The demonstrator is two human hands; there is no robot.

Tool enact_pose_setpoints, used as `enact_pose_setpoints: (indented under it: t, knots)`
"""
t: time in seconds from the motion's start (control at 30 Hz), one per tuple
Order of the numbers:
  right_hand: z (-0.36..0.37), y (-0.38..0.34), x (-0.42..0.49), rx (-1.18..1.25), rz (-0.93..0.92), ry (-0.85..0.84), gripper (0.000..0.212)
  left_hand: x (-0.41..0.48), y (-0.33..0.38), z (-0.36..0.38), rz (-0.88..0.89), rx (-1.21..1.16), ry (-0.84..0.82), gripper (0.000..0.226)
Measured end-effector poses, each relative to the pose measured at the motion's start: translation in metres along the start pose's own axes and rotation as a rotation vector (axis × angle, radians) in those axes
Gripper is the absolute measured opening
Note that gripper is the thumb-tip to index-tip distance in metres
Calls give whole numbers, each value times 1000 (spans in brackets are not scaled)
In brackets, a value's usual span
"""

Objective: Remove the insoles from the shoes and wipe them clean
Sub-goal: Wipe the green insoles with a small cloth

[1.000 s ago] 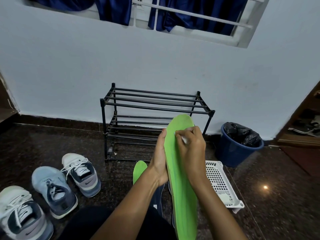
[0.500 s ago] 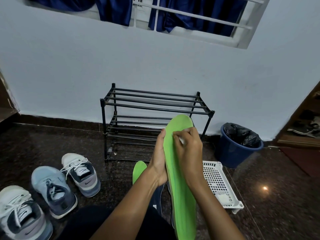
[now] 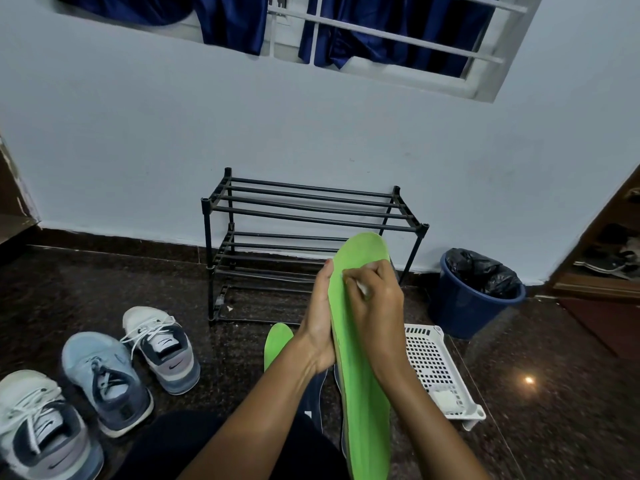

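Note:
A long green insole stands upright in front of me. My left hand grips its left edge, thumb up along the side. My right hand lies over the insole's upper face and pinches a small white wipe against it. A second green insole lies on the floor behind my left wrist, partly hidden. Three sneakers stand at the left: a white and navy one, a light blue one and a white and grey one. Dark shoes show between my forearms.
A black metal shoe rack stands against the wall ahead. A white perforated plastic tray lies on the dark floor at my right, holding a white pad. A blue bin with a black liner stands beyond it.
My right hand with the wipe has slid slightly leftward across the top of the insole. The left hand and insole stay nearly still.

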State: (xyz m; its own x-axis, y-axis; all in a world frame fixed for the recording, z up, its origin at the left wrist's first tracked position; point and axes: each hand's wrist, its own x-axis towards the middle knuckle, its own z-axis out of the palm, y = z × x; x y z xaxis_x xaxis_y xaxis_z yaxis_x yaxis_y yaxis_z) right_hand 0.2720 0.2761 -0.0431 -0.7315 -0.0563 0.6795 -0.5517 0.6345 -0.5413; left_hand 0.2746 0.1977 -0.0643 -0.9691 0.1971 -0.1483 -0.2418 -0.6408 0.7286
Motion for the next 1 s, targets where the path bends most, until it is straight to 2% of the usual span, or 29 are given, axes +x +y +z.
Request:
enact_pose_setpoints:
  t: [0.17,0.47,0.57,0.77,0.93,1.0]
  knots:
    - [2,1,8,9,17,38,9,-1,1,0,-1,-2,-18,61]
    - [5,-3,-16,-37,-51,-46,11,3,-1,-4,19,-12,65,66]
    - [0,-2,-5,-43,-40,-43,8,2,-1,-2,8,7,32,69]
    - [2,-1,7,-30,15,11,10,4,-3,-6,25,34,-52,60]
    - [8,-4,-7,-22,14,-22,11,2,0,-5,18,17,19,75]
    - [10,-5,-14,-15,12,-34,13,2,-1,-6,11,-1,8,72]
